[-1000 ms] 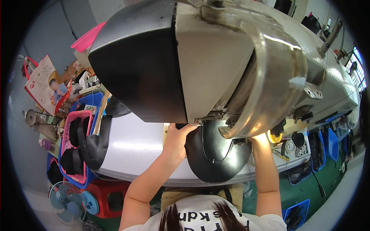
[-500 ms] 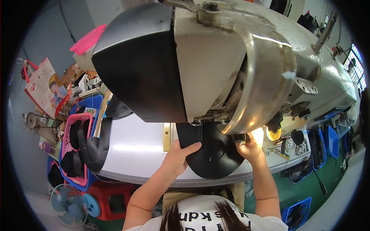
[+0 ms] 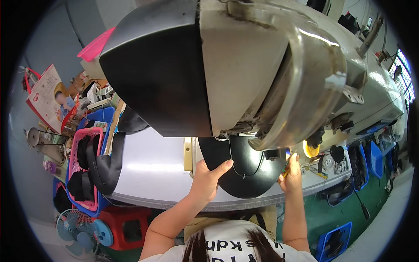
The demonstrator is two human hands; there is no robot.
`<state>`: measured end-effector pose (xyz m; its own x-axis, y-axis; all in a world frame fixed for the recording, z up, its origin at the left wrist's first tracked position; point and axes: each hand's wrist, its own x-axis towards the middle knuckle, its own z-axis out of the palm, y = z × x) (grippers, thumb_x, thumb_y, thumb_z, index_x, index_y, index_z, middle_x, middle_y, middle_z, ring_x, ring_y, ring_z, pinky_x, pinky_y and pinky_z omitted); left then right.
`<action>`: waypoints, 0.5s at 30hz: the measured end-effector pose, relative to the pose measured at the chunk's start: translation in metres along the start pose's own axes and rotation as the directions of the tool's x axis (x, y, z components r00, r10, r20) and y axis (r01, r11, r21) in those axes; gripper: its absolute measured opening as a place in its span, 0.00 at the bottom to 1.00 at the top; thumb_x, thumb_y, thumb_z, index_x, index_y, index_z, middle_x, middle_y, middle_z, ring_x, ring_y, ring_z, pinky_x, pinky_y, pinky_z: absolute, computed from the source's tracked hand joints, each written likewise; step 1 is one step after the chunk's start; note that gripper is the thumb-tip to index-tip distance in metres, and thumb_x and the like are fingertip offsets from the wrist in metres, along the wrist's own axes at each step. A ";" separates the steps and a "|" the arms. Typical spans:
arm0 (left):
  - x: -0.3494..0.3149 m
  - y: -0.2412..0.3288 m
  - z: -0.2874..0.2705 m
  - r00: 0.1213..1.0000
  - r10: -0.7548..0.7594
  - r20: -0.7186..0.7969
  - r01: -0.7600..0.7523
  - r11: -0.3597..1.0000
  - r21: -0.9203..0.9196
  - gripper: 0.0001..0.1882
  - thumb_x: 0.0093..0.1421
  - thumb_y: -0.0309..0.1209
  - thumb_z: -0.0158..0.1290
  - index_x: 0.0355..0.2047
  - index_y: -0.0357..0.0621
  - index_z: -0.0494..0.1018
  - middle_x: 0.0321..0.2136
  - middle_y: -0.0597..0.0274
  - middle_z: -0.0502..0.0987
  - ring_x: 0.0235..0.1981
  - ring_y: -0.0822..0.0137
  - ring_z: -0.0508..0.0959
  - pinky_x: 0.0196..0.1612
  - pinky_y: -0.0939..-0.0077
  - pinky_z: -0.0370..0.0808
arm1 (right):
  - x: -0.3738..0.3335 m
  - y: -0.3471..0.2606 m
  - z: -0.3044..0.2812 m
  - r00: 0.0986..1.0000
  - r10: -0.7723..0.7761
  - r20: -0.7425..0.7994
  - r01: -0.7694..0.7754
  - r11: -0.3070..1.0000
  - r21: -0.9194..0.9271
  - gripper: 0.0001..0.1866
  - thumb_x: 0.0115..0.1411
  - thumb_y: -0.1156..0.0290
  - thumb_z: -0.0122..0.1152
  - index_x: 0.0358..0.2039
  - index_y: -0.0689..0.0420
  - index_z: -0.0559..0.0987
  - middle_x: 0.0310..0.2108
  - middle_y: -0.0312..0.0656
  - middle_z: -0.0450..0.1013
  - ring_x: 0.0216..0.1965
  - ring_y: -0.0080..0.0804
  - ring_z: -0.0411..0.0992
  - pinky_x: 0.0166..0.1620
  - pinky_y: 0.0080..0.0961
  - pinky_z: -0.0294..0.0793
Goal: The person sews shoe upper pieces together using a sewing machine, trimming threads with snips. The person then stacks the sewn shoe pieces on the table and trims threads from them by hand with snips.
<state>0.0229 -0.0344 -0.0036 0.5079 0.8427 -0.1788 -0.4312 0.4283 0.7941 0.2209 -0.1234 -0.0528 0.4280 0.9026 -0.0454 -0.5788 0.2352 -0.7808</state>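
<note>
A rounded black leather-like panel point(image 3: 251, 185) lies flat under the head of a large sewing machine point(image 3: 244, 78). A curved line runs over its middle. My left hand point(image 3: 207, 180) grips its left edge, thumb on top and the other fingers mostly hidden. Off the panel's right edge, my right hand point(image 3: 292, 178) is closed round a small yellow-handled tool point(image 3: 286, 168), whose exact kind I cannot make out. The needle area is mostly covered by the machine head.
Black curved pieces point(image 3: 111, 168) hang over a pink basket point(image 3: 97, 198) on the left. A wooden or yellowish bar point(image 3: 188, 153) stands beside the panel on the white table point(image 3: 150, 168). Bobbins and small tools point(image 3: 334, 163) lie at right. A fan point(image 3: 78, 233) and red stool point(image 3: 124, 227) are below left.
The panel has turned and shifted slightly, its curved line showing more. My right hand has moved right and down off its edge, and the yellow-handled tool shows in it. The bright glow there has faded.
</note>
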 end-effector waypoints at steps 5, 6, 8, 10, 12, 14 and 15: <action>0.009 -0.003 -0.009 1.000 0.000 0.005 0.000 0.993 0.120 0.09 0.48 0.24 0.53 0.30 0.37 0.66 0.26 0.65 0.70 0.27 0.77 0.70 0.31 0.84 0.69 | 0.017 -0.015 0.017 1.000 -0.008 0.030 0.009 1.000 -0.028 0.12 0.52 0.69 0.51 0.37 0.58 0.66 0.27 0.36 0.68 0.13 0.15 0.62 0.09 0.06 0.54; 0.006 -0.003 -0.007 1.000 -0.011 0.028 0.009 0.996 0.090 0.09 0.48 0.24 0.53 0.30 0.37 0.66 0.27 0.64 0.71 0.27 0.77 0.70 0.31 0.84 0.69 | 0.019 -0.015 0.016 1.000 -0.024 0.002 0.024 0.998 -0.066 0.13 0.50 0.72 0.51 0.37 0.58 0.65 0.27 0.38 0.68 0.14 0.17 0.64 0.10 0.07 0.56; 0.003 -0.003 -0.005 0.998 -0.021 0.052 0.018 0.998 0.062 0.10 0.49 0.25 0.53 0.31 0.36 0.66 0.27 0.64 0.71 0.27 0.77 0.70 0.30 0.84 0.69 | 0.021 -0.015 0.020 0.991 -0.110 -0.072 0.102 0.989 -0.103 0.12 0.48 0.81 0.50 0.35 0.62 0.65 0.25 0.39 0.68 0.09 0.20 0.60 0.09 0.11 0.57; 0.000 -0.004 -0.006 0.999 0.004 0.051 -0.007 0.999 0.050 0.10 0.49 0.25 0.53 0.31 0.36 0.66 0.28 0.63 0.71 0.27 0.77 0.70 0.31 0.84 0.69 | 0.017 -0.020 0.022 0.996 -0.088 -0.035 0.084 0.991 -0.108 0.12 0.48 0.81 0.50 0.35 0.62 0.65 0.25 0.40 0.68 0.09 0.21 0.61 0.10 0.12 0.59; 0.001 0.000 -0.008 0.998 0.003 0.065 -0.006 0.999 0.049 0.10 0.49 0.25 0.53 0.32 0.35 0.66 0.28 0.63 0.71 0.27 0.77 0.71 0.32 0.83 0.69 | 0.017 -0.021 0.018 0.998 -0.066 0.003 0.066 0.991 -0.114 0.11 0.49 0.80 0.49 0.35 0.62 0.65 0.25 0.41 0.68 0.10 0.23 0.62 0.10 0.14 0.61; 0.003 0.004 -0.005 0.997 0.004 0.080 -0.008 0.999 0.050 0.10 0.49 0.25 0.52 0.32 0.35 0.66 0.27 0.63 0.71 0.27 0.76 0.71 0.33 0.83 0.69 | 0.020 -0.017 0.010 0.995 -0.050 0.092 0.060 0.992 -0.113 0.11 0.50 0.79 0.47 0.36 0.62 0.64 0.23 0.41 0.67 0.10 0.25 0.63 0.12 0.17 0.64; 0.005 0.007 -0.001 0.997 0.039 0.061 -0.042 0.998 0.049 0.10 0.49 0.25 0.52 0.31 0.35 0.67 0.26 0.63 0.72 0.27 0.76 0.71 0.33 0.83 0.69 | 0.021 -0.016 0.012 0.994 -0.049 0.092 0.060 0.992 -0.112 0.11 0.50 0.79 0.47 0.36 0.62 0.64 0.23 0.41 0.67 0.10 0.25 0.63 0.12 0.17 0.64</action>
<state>0.0215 -0.0266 0.0002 0.5356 0.8370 -0.1121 -0.4151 0.3765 0.8282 0.2307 -0.1038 -0.0336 0.3900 0.9194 0.0510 -0.4708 0.2467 -0.8470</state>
